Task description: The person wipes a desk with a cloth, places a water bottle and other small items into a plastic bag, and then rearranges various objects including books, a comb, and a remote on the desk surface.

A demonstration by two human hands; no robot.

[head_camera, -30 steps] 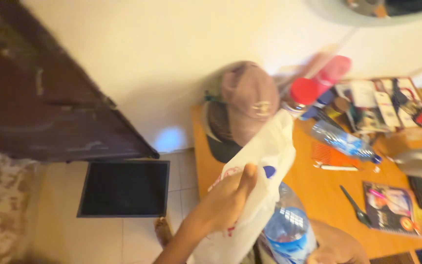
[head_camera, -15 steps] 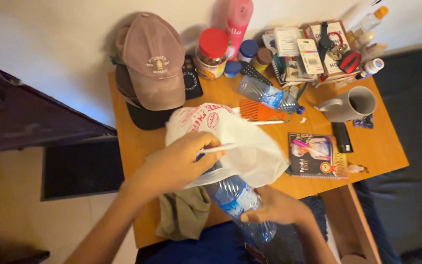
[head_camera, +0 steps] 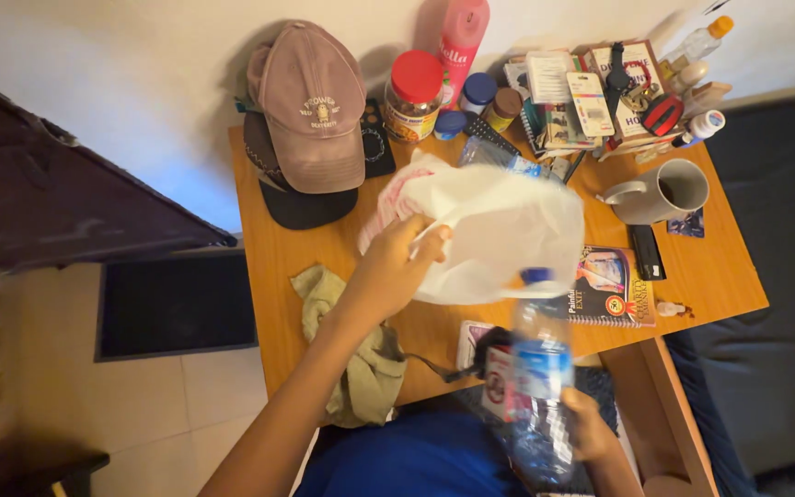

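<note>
Pretty crowded little orange wooden table pushed against a pale wall, with tiled floor off to the side. Left hand is pinched shut on the edge of one white plastic bag, holding it up over the middle of the table so it hangs open and puffy. Right hand is down at the near edge, wrapped around the lower part of one clear water bottle with a blue cap and blue label; the bottle stands roughly upright and blurry, its cap just under the bag's bottom edge. Count of the rest: two caps stacked at the back, a brown one on top of a black one, one red-lidded jar, one tall pink bottle, one grey mug, one spiral notebook partly under the bag, and one olive cloth drooping off the front edge. Second plastic bottle lies behind the bag, mostly hidden.
</note>
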